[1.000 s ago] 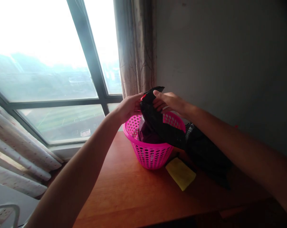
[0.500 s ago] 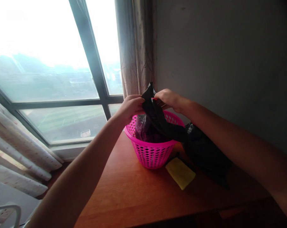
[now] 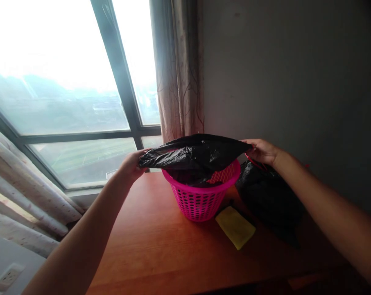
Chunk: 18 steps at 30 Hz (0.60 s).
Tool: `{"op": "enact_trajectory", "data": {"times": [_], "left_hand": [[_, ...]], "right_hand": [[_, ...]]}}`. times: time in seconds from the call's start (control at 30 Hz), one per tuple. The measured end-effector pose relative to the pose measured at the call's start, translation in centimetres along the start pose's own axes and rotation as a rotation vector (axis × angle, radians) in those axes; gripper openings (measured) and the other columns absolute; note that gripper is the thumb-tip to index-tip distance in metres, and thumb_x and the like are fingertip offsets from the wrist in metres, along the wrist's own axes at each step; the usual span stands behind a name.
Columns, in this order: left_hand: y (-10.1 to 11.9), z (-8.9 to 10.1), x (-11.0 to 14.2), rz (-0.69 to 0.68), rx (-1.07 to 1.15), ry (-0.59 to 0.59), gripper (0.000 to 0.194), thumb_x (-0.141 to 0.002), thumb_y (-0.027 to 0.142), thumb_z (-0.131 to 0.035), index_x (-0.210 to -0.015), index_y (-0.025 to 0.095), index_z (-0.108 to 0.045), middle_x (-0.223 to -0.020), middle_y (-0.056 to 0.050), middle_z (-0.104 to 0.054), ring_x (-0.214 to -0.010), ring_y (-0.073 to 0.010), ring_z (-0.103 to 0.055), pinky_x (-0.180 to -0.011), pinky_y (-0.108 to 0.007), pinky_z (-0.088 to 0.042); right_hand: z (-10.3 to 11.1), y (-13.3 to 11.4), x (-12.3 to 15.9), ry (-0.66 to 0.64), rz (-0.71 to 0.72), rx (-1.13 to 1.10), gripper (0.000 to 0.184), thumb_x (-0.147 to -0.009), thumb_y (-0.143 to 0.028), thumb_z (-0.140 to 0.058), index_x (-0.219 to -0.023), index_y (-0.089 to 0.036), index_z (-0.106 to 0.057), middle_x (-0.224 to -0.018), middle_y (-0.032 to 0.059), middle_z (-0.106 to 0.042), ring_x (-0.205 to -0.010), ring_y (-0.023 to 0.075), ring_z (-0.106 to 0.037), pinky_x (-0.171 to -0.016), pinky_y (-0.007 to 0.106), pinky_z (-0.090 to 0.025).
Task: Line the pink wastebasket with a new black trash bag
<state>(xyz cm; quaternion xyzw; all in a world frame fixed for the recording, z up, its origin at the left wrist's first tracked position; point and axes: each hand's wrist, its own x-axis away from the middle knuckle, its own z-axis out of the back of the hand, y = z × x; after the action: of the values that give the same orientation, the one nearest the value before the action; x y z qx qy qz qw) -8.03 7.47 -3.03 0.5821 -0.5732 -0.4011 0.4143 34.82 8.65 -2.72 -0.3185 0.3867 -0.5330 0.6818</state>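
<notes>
A black plastic garbage bag (image 3: 191, 153) is stretched wide across the top of a pink perforated basket (image 3: 200, 200). My left hand (image 3: 133, 164) is closed on the bag's left edge, out beyond the basket's rim. On the other side, my right hand (image 3: 262, 151) pinches the right edge. Part of the bag hangs down inside the basket, and its lower end is hidden by the basket wall.
The basket stands on a wooden table (image 3: 136, 246). To its right lie a folded yellow cloth (image 3: 236, 227) and a dark bag (image 3: 270, 198) with red ties. A window (image 3: 81, 110) with curtains (image 3: 179, 73) is behind, and a grey wall (image 3: 290, 73) at the right.
My hands have moved apart, left and right, and lowered slightly. Between them the bunched black bag has spread out flat and wide over the basket.
</notes>
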Motion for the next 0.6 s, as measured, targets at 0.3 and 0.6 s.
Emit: {"op": "enact_trajectory", "data": {"times": [0.3, 0.6], "left_hand": [[1.0, -0.2, 1.9, -0.576, -0.901, 0.310, 0.031, -0.082, 0.040, -0.062, -0.102, 0.018, -0.069, -0.096, -0.006, -0.072, -0.086, -0.0220, -0.066, -0.071, -0.029, -0.051], [2.2, -5.1, 4.8, -0.719, -1.445, -0.434, 0.032, -0.089, 0.048, -0.058, -0.102, 0.020, -0.069, -0.090, -0.004, -0.073, -0.075, -0.0195, -0.065, -0.064, -0.028, -0.045]], "right_hand": [[1.6, -0.2, 1.3, 0.374, 0.138, 0.087, 0.023, -0.083, -0.037, -0.065, -0.099, -0.021, -0.071, -0.105, 0.0094, -0.072, -0.098, 0.0246, -0.067, -0.086, 0.036, -0.055], [-4.2, -7.2, 1.0, -0.237, 0.571, 0.520, 0.034, -0.078, -0.038, -0.070, -0.108, -0.023, -0.072, -0.105, 0.0059, -0.073, -0.101, 0.0251, -0.065, -0.086, 0.033, -0.050]]}}
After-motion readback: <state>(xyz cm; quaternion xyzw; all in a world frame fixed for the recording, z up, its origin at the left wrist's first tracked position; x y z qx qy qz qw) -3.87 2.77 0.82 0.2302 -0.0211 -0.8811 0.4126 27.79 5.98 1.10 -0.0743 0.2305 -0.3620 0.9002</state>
